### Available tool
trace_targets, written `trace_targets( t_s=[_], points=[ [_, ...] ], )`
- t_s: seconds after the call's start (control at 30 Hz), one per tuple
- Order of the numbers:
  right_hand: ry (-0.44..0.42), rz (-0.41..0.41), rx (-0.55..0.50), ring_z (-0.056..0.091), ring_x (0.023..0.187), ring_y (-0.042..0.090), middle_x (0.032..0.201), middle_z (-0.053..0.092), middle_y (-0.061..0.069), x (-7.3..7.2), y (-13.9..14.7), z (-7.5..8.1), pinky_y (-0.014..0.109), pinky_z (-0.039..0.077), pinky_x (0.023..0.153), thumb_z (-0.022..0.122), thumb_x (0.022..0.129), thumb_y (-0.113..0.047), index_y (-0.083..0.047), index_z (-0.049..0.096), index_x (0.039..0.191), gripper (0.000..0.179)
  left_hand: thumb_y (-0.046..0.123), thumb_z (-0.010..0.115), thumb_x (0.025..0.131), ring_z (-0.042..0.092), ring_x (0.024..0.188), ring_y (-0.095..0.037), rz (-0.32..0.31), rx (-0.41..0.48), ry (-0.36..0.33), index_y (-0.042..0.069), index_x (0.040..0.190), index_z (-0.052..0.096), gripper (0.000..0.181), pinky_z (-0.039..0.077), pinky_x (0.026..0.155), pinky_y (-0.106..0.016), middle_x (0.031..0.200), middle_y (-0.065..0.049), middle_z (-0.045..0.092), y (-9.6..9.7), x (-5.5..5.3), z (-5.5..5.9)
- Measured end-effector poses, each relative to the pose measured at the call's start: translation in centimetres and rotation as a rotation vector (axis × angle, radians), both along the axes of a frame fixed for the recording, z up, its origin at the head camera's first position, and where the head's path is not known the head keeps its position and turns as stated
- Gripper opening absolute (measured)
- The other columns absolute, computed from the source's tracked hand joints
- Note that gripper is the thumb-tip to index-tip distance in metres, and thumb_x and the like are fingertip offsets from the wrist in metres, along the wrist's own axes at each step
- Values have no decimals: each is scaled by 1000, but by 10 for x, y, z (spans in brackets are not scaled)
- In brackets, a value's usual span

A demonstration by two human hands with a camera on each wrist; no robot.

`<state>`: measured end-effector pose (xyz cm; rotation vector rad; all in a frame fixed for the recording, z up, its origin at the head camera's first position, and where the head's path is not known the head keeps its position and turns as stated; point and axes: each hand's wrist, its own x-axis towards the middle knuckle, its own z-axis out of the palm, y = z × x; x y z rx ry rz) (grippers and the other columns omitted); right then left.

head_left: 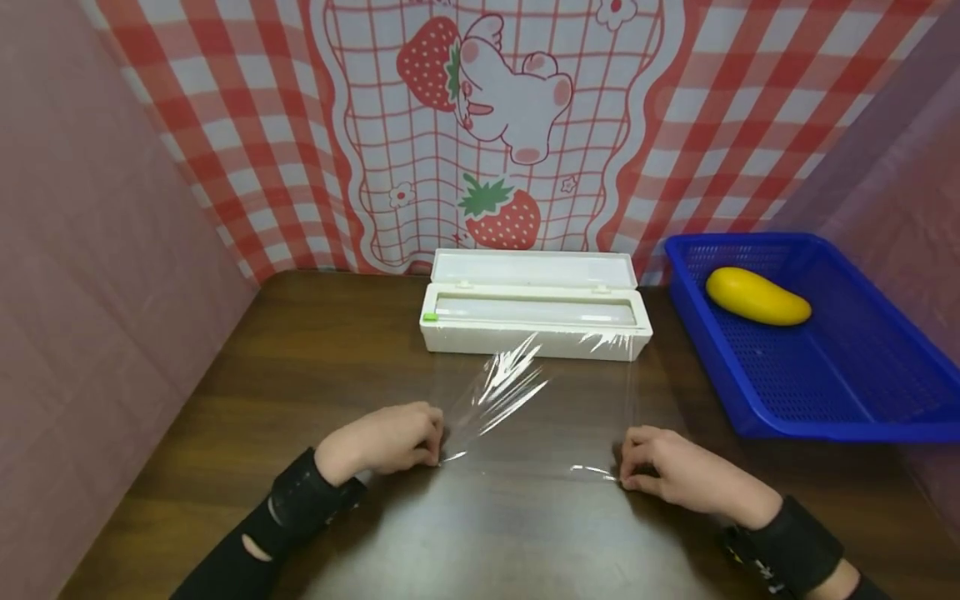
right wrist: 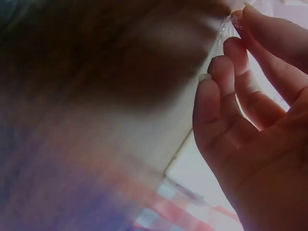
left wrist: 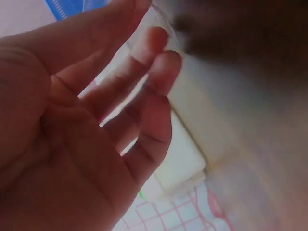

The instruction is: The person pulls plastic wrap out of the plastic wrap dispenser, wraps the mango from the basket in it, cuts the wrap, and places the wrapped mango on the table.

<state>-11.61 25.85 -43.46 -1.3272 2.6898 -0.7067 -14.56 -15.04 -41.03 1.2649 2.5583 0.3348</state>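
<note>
A clear sheet of cling film (head_left: 517, 417) stretches from the white cling film dispenser (head_left: 536, 340) toward the front of the table. My left hand (head_left: 390, 437) pinches its near left corner between thumb and index finger. At the near right corner my right hand (head_left: 667, 468) pinches the film the same way. The dispenser's lid (head_left: 534, 268) stands raised at the back, and the film roll (head_left: 536, 312) shows through the window in its top. In the left wrist view the other fingers (left wrist: 156, 120) are loosely bent; the right wrist view shows the right fingers (right wrist: 209, 103) likewise.
A blue plastic basket (head_left: 720, 367) stands at the right with a yellow mango (head_left: 757, 297) inside. Behind the brown wooden table (head_left: 322, 333) hangs a red checked cloth (head_left: 262, 150) with strawberries. Pinkish cloth walls close off both sides. A small green tab (head_left: 431, 317) sits on the dispenser's left end.
</note>
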Motion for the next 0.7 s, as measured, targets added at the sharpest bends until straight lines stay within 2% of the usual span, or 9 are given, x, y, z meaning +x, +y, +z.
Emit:
trace_targets(
  t_s=[0.13, 0.23, 0.37, 0.53, 0.6, 0.7],
  points=[
    [33, -21, 34, 47, 73, -4, 80, 47, -21, 4, -2, 4, 20, 44, 64, 65, 84, -28, -31, 61, 80, 7, 23, 62, 86, 48, 79, -5, 16, -3, -6, 23, 76, 67, 12, 42, 71, -24, 84, 13, 48, 3, 3, -4],
    [3, -30, 63, 47, 69, -5, 77, 49, -22, 6, -2, 7, 19, 43, 61, 61, 87, -31, -31, 58, 81, 7, 27, 61, 87, 48, 70, -3, 27, 11, -29, 23, 75, 66, 14, 43, 65, -23, 80, 14, 49, 4, 4, -4],
    [-78, -38, 100, 47, 66, -4, 74, 50, -22, 7, -1, 10, 20, 42, 59, 58, 89, -33, -31, 56, 80, 10, 34, 56, 90, 47, 61, -3, 79, 36, -85, 23, 80, 66, 18, 42, 59, -23, 72, 16, 52, 3, 3, -2],
    [-106, -25, 125, 45, 63, -3, 71, 48, -22, 7, 0, 15, 21, 40, 57, 56, 90, -34, -30, 56, 77, 14, 37, 53, 92, 47, 59, -4, 128, 24, -131, 25, 86, 64, 17, 41, 57, -25, 68, 15, 52, 2, 1, -1],
    [-111, -16, 108, 45, 62, -4, 70, 48, -22, 8, 0, 23, 20, 40, 56, 57, 90, -32, -29, 56, 78, 13, 38, 53, 92, 47, 59, -5, 128, 16, -143, 25, 86, 63, 17, 41, 56, -25, 68, 14, 51, 1, 1, -1],
    [-85, -25, 69, 47, 64, -4, 73, 50, -21, 7, 4, 42, 20, 41, 56, 57, 90, -30, -29, 57, 84, 7, 39, 53, 91, 48, 60, -5, 120, 16, -149, 26, 87, 61, 16, 41, 56, -25, 68, 14, 51, 1, 1, -1]
  ],
)
